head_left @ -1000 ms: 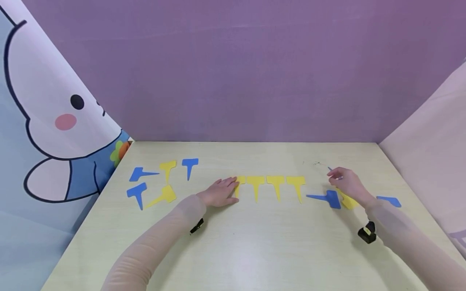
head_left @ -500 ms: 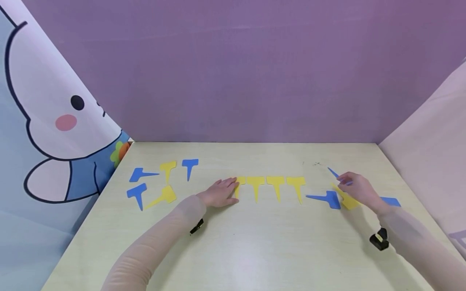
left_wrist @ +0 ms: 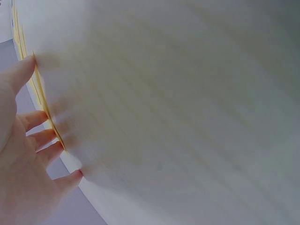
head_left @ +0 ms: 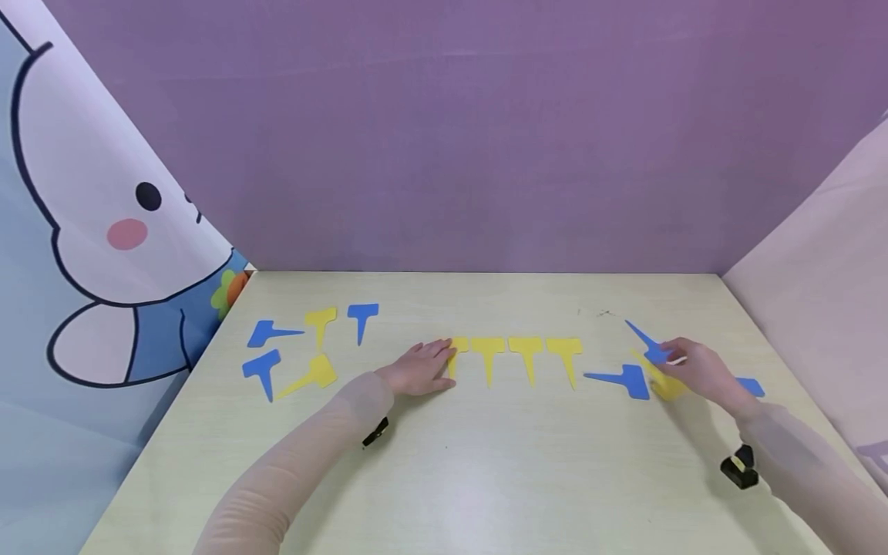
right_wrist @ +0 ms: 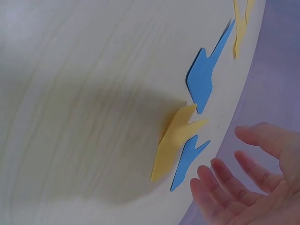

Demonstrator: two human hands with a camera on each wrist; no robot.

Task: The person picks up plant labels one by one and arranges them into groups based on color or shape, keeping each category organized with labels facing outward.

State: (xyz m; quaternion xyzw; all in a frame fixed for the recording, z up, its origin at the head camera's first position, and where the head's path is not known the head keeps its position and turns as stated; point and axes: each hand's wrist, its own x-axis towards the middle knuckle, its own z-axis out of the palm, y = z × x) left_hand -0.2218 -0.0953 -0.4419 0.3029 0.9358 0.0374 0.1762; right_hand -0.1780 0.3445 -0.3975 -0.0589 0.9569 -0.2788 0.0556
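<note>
My left hand (head_left: 419, 368) rests flat, fingers spread, on a yellow T-shaped plant label (head_left: 458, 344) at the left end of a row of several yellow labels (head_left: 525, 344). In the left wrist view, the fingertips of the left hand (left_wrist: 28, 150) touch its edge. My right hand (head_left: 704, 374) is over the right side with loosely bent fingers, beside a blue T-shaped plant label (head_left: 650, 351). The right wrist view has the right hand (right_wrist: 253, 187) apart from that blue label (right_wrist: 185, 161), holding nothing. A yellow label (head_left: 668, 387), partly hidden by the hand, lies close by.
Another blue label (head_left: 633, 381) lies left of the right hand; one more blue label (head_left: 752, 386) is partly covered by the right wrist. At the left are loose blue labels (head_left: 262, 366) and yellow labels (head_left: 321, 370). A purple backdrop (head_left: 486, 154) rises behind the table (head_left: 499, 478).
My right hand has drawn back rightward and toward me, uncovering more of the blue label, whose tip has stayed in place. The left hand has not moved.
</note>
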